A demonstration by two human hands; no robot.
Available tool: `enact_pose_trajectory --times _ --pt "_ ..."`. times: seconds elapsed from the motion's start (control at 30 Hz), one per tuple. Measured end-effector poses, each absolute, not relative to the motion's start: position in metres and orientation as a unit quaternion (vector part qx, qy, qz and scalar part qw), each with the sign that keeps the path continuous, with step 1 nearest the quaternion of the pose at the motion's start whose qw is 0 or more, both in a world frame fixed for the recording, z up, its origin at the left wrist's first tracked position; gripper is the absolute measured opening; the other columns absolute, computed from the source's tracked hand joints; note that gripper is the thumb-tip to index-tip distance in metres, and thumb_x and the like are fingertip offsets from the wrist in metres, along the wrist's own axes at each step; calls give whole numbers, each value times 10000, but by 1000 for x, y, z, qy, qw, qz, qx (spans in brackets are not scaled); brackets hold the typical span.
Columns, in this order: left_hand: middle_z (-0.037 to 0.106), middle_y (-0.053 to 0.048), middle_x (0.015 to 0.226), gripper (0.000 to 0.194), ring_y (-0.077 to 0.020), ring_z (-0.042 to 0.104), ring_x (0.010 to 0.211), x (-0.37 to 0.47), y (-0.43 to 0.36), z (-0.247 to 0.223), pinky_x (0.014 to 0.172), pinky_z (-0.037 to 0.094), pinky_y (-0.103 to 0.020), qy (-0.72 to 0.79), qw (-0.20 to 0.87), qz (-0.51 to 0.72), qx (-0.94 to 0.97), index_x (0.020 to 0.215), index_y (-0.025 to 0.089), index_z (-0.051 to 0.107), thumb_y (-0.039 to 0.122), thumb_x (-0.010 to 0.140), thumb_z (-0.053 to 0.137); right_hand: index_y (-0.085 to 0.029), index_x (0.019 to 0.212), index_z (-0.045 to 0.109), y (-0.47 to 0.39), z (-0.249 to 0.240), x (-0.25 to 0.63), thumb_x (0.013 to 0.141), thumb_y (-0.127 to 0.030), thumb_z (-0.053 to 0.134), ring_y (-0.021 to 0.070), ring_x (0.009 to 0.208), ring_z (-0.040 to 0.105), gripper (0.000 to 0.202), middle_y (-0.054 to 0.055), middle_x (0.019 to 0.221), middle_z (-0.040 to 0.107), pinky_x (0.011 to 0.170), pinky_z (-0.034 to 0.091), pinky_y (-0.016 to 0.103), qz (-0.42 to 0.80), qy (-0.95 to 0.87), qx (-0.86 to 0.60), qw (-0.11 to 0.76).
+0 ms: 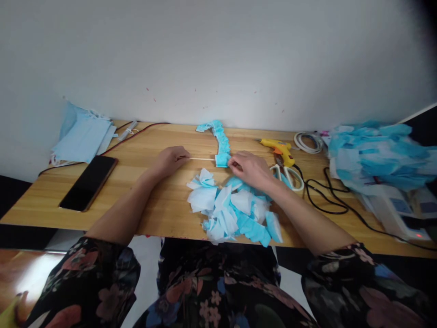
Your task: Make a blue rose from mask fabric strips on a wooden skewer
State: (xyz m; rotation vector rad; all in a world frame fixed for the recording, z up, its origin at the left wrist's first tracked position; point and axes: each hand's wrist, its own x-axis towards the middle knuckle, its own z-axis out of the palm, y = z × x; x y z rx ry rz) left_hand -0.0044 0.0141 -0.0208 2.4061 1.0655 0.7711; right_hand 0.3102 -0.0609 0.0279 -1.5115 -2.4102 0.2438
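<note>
My left hand (174, 160) is closed in a pinch on the left end of a thin cream strand (202, 159). The strand runs straight across to a small folded blue mask piece (222, 160). At that piece's right edge, the fingers of my right hand (247, 167) are pinched together on it. Behind it, a curved row of pleated blue mask pieces (221, 136) stretches toward the wall. Whether the strand passes through the piece is hidden. A loose heap of cut blue and white mask pieces (223, 207) lies just in front of my hands.
Left are a stack of face masks (83, 135), a dark phone (89, 183) and a clear stick-like item (128, 130). Right are a yellow glue gun (279, 148), white-handled scissors (290, 177), a cable coil (308, 142), black cord (332, 212), a blue pile (375, 152) and a white device (398, 214).
</note>
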Motion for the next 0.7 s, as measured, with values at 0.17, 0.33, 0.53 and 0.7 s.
enact_pose_trajectory --times 0.17,0.33,0.53,0.7 --pt "725 -56 860 218 -204 670 818 -6 16 -22 750 482 -317 381 195 277 861 878 191 738 334 923 580 -205 863 694 -61 28 323 904 -207 587 211 859 653 115 56 898 739 759 437 312 150 -799 -531 238" --pt "743 -63 879 216 -206 680 829 -5 14 -21 762 494 -316 387 192 271 860 878 189 746 329 914 585 -229 853 710 -100 53 346 881 -379 660 190 735 670 160 44 878 756 662 509 311 280 -699 -563 342" --pt "757 -74 900 242 -204 688 844 -3 8 -13 777 498 -310 405 203 268 850 887 181 755 351 918 586 -377 743 766 -196 63 401 835 -508 751 276 689 723 161 96 687 723 645 580 433 356 -643 -563 378" --pt "773 -78 937 245 -210 694 869 0 10 -9 788 503 -300 433 220 242 840 914 180 773 348 879 597 -451 687 760 -227 52 406 783 -573 752 305 606 703 156 159 668 715 548 542 451 347 -627 -607 343"
